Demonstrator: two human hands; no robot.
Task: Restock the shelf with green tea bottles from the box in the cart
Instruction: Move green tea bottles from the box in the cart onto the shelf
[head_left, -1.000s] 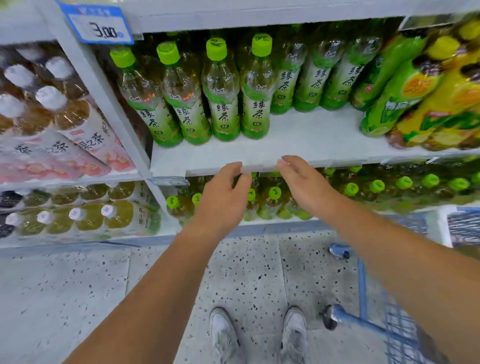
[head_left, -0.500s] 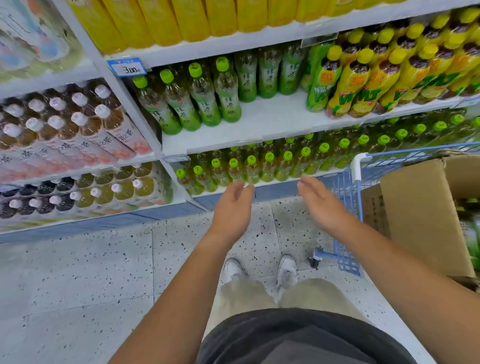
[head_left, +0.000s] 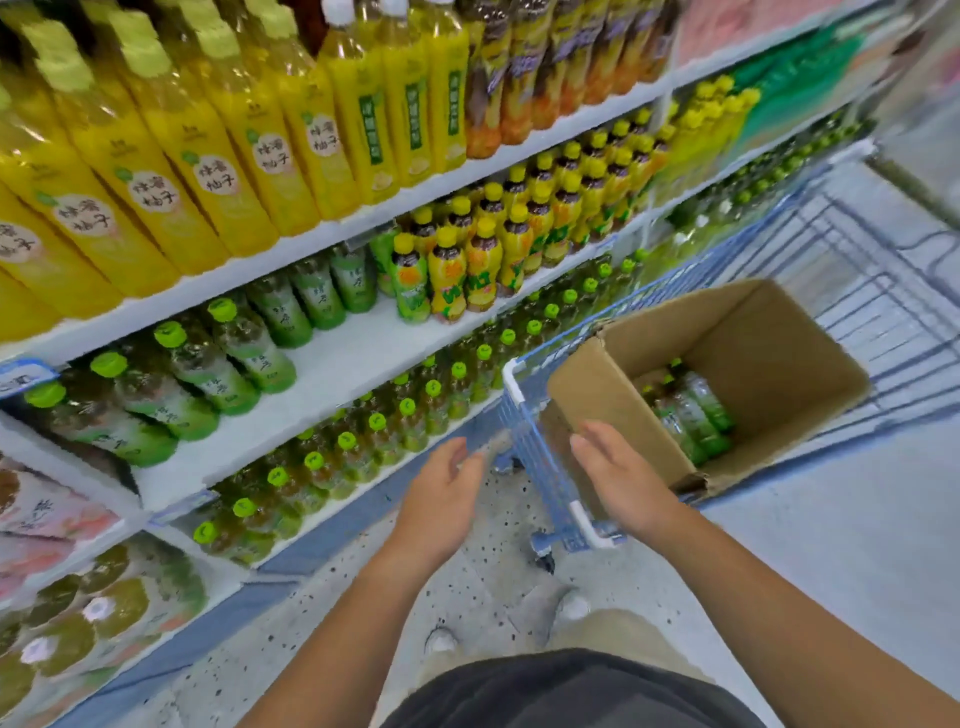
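**Both hands empty, box of green tea dead ahead: grip notes**

Closest to us, both hands are out front and holding nothing. Our left hand (head_left: 441, 499) hangs over the floor at about 11 o'clock. Our right hand (head_left: 618, 478) is at about 1 o'clock, over the near corner of the blue cart (head_left: 524, 431). The fingers on both are straight-ish and relaxed, with the palms turned toward each other.

A bit further out, at roughly 2 o'clock from the right hand, the open cardboard box (head_left: 779, 358) sits in the cart. The green tea bottles (head_left: 691, 410) are down at the bottom, against its left wall. Only a small cluster shows, and we can't tell if they're standing or leaning.

Our guess on handling:
- They look full, so expect some heft per bottle.
- The thin plastic walls will probably give a little if we squeeze.
- The shrink labels look smooth and may be a bit slick.
- The box is deep, so we'd hook the fingers around the neck just under the cap to lift. Then we'd shift to the waist for placing.
- One bottle per hand seems sane.

Furthest out, at 10 to 11 o'clock, the shelf (head_left: 332, 384) has green-capped shelf bottles (head_left: 208, 364) pushed toward the back. There's a bare white strip along the front, which looks like our landing spot.
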